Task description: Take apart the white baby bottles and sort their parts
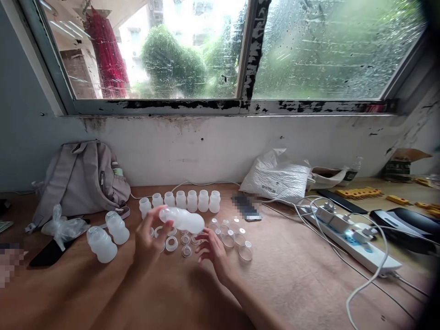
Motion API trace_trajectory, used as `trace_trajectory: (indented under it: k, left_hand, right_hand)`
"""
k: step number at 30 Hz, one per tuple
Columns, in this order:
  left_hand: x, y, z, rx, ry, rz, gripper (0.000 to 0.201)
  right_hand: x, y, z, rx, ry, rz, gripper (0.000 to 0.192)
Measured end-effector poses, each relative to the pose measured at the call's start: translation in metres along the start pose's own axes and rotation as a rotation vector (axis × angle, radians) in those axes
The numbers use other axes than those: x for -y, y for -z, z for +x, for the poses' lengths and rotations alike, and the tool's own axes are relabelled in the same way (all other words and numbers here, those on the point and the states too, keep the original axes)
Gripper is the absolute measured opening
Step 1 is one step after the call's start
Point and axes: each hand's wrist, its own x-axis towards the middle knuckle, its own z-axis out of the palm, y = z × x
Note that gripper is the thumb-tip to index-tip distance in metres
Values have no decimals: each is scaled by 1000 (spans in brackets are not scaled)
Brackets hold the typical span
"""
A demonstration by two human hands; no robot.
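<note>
My left hand (pixel 148 236) grips a frosted white baby bottle (pixel 184 220) by one end, and the bottle lies nearly level in the air. Close to its other end is my right hand (pixel 213 252), fingers apart; whether a fingertip touches the bottle I cannot tell. Under and between the hands lie white collar rings (pixel 171 244) and clear teats (pixel 186 250), partly hidden by the bottle and my left hand. Several clear dome caps (pixel 245 251) are grouped to the right. Behind, open-topped frosted bottles (pixel 191 200) stand in a row. Two capped bottles (pixel 102 244) stand at the left.
A grey backpack (pixel 85 174) leans on the wall at the left, with a plastic bag (pixel 63 227) before it. A silver pouch (pixel 277 176) and a phone (pixel 248 208) lie behind the caps. At right, a power strip (pixel 354 243) trails loose white cables.
</note>
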Motion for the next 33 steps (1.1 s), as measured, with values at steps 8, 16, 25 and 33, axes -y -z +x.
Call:
trace_trajectory:
  k: [8, 16, 25, 33]
  left_hand:
    - [42, -49, -40, -30, 429, -538, 48]
    - [51, -54, -52, 103, 655, -931, 53]
    - [41, -54, -59, 402, 423, -617, 45]
    - [43, -67, -71, 703, 540, -661, 30]
  right_hand:
    - [8, 1, 0, 37, -215, 334, 50]
    - [9, -4, -7, 148, -177, 159, 33]
    - [13, 3, 1, 62, 104, -233, 29]
    - [23, 9, 4, 117, -19, -67, 25]
